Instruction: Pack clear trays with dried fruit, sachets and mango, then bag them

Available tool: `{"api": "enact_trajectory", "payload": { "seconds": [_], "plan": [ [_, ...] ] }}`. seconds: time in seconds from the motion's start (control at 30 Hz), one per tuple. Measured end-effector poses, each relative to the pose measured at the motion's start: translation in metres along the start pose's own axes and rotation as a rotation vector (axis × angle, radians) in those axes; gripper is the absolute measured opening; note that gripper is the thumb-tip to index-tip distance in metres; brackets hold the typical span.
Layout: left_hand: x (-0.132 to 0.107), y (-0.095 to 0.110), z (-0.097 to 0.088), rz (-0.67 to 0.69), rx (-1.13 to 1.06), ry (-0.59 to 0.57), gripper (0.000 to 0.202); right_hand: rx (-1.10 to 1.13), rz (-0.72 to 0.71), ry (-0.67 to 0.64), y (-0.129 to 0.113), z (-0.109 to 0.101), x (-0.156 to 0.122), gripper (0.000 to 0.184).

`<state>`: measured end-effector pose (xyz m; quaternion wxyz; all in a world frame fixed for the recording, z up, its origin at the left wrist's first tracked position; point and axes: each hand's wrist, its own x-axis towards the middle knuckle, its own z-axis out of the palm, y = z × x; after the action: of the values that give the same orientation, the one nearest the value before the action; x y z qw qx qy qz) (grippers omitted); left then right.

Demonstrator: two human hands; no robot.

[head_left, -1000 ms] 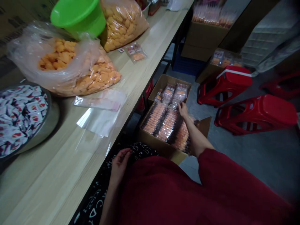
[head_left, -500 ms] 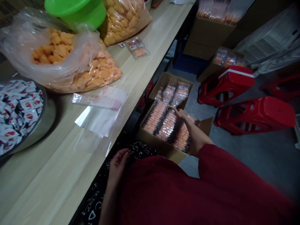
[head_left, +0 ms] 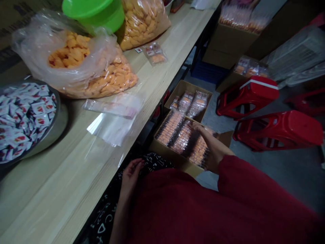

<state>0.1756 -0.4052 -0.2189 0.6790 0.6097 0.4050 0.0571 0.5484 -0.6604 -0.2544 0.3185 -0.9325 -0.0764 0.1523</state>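
Pale wooden worktop (head_left: 58,200): it ran from the lower left toward the top of the view, and its right long edge passed close beside the person.

Grey floor (head_left: 279,176): it lay to the right of that edge, with two red plastic stools (head_left: 279,130) (head_left: 247,96) standing on it.

Open cardboard carton (head_left: 172,157): it sat below the worktop's right long edge, just in front of the person's red sleeve (head_left: 228,189).

Large clear bags of orange crackers (head_left: 81,57): they lay heaped near the worktop's far left edge, beside a green plastic basin (head_left: 93,13).

Steel basin (head_left: 58,125): it stood at the worktop's left edge, filled with white sachets printed in red.

Sealed packs (head_left: 170,128): they lay side by side in the carton, orange contents showing through dark-edged wrapping, their long axes running diagonally from lower left to upper right.

Right hand (head_left: 207,144): it was the nearer hand, open with fingers extended over the packs, pointing toward the carton's far left. Its fingertips (head_left: 193,124) lay on a pack, and no firm grip showed.

Left hand (head_left: 130,178): it was well apart from the packs, to their lower left, open with fingers loosely curled, and held nothing.
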Motion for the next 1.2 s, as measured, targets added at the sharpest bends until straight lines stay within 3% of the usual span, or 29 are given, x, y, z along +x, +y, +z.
{"api": "enact_trajectory", "payload": {
  "seconds": [0.13,0.23,0.33,0.47,0.53,0.6,0.7,0.77,0.83,0.93,1.07,1.2],
  "plan": [
    [-0.006,-0.002,-0.006,0.018,-0.014,-0.005,0.049,-0.054,0.023,0.002,-0.006,-0.01,0.012,0.037],
    [-0.009,-0.003,-0.01,0.027,-0.045,-0.003,0.047,-0.073,-0.016,0.026,-0.011,-0.013,0.001,0.035],
    [-0.011,-0.003,-0.011,0.041,-0.07,0.006,0.046,-0.071,-0.095,-0.019,-0.015,0.009,-0.051,0.036],
    [-0.014,-0.002,-0.014,0.031,-0.063,0.05,0.042,-0.062,-0.184,-0.22,-0.015,0.071,-0.157,0.036],
    [-0.016,-0.001,-0.015,0.049,-0.058,0.042,0.041,-0.058,-0.218,-0.276,-0.016,0.098,-0.197,0.038],
    [-0.017,0.0,-0.015,0.069,-0.056,-0.01,0.048,-0.049,-0.247,-0.285,-0.019,0.111,-0.216,0.032],
    [-0.019,0.001,-0.009,0.13,-0.042,-0.098,0.061,-0.015,-0.329,-0.268,-0.031,0.104,-0.215,0.018],
    [-0.021,0.002,-0.003,0.189,-0.025,-0.104,0.062,0.011,-0.408,-0.264,-0.047,0.088,-0.207,0.019],
    [-0.027,0.003,-0.001,0.236,0.024,-0.08,0.047,0.037,-0.508,-0.274,-0.072,0.072,-0.201,0.021],
    [-0.045,0.006,-0.007,0.283,0.076,0.001,0.034,0.108,-0.697,-0.284,-0.119,0.063,-0.206,0.039],
    [-0.075,0.018,-0.035,0.423,0.109,0.238,0.036,0.253,-0.94,-0.331,-0.175,0.082,-0.222,0.031],
    [-0.124,0.038,-0.092,0.49,0.157,0.498,0.038,0.329,-1.213,-0.519,-0.217,0.122,-0.234,0.026]
  ]
}}
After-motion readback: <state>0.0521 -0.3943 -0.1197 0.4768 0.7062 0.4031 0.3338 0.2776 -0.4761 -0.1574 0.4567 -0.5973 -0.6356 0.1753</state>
